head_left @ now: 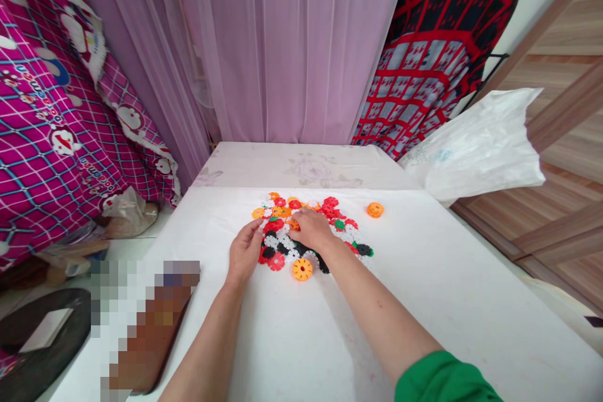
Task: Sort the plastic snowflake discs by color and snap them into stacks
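A pile of small plastic snowflake discs (330, 213), red, white, orange, green and black, lies in the middle of a white table (424, 301). My left hand (244, 252) rests at the pile's left edge, fingers curled toward the discs. My right hand (311, 229) lies on top of the pile, fingers bent down onto an orange piece; what it grips is hidden. An orange stack of discs (302, 269) sits just in front of the pile. Another orange stack (375, 209) stands apart at the right.
Pink curtains (282, 44) hang behind the table. A magenta patterned blanket (51, 113) is at the left, a red and black blanket (438, 56) at the back right, a white plastic bag (480, 144) beside it. A brown object (146, 333) lies at the table's left edge.
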`<state>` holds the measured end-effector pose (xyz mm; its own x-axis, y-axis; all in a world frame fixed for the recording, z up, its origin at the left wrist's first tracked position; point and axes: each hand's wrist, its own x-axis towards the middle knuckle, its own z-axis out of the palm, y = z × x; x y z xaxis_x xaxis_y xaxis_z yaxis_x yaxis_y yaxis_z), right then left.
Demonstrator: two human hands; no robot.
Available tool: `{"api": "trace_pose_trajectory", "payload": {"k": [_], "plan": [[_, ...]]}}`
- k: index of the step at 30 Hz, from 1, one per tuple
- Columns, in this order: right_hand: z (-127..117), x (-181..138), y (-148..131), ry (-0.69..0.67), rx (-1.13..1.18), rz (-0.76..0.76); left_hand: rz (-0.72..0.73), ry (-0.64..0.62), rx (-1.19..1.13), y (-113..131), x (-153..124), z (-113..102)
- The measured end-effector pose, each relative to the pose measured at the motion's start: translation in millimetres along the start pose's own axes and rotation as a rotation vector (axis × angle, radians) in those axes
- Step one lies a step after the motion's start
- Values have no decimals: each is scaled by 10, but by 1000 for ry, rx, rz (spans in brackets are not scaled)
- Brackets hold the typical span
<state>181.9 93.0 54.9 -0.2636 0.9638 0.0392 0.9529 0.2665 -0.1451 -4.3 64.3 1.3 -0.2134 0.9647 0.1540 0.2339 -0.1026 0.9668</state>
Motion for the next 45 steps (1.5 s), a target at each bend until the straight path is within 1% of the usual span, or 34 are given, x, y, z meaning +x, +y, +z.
{"api": "trace_pose_trajectory", "payload": {"k": [3, 6, 9, 12, 14, 16, 19, 26, 35, 41, 45], "plan": [[42, -48, 41, 46, 30, 27, 7, -4, 6, -3, 1, 2], [46, -125, 112, 71, 81, 89, 14, -7, 6, 1, 2, 4], [1, -283, 174, 148, 194, 128, 9, -13, 8, 3, 4, 5], [-34, -569, 182, 201, 421, 80, 3, -8, -3, -3, 5, 9], [-22, -798, 153, 176, 563, 22, 2, -3, -11, -9, 5, 13], [17, -998, 107, 151, 586, -26, 2, -4, -13, -13, 2, 17], [93, -1147, 34, 114, 505, -63, -6, -2, -18, -14, -5, 18], [185, -1019, -65, 89, 302, -50, -11, -17, -51, 2, -17, 13], [157, -966, -72, 75, 189, -62, -5, 2, -27, 40, -15, 14], [228, -953, -62, 131, 205, -65, -10, -3, -23, 23, -15, 10], [204, -964, 13, 192, 266, -17, -14, -4, -16, 20, -17, 6]]}}
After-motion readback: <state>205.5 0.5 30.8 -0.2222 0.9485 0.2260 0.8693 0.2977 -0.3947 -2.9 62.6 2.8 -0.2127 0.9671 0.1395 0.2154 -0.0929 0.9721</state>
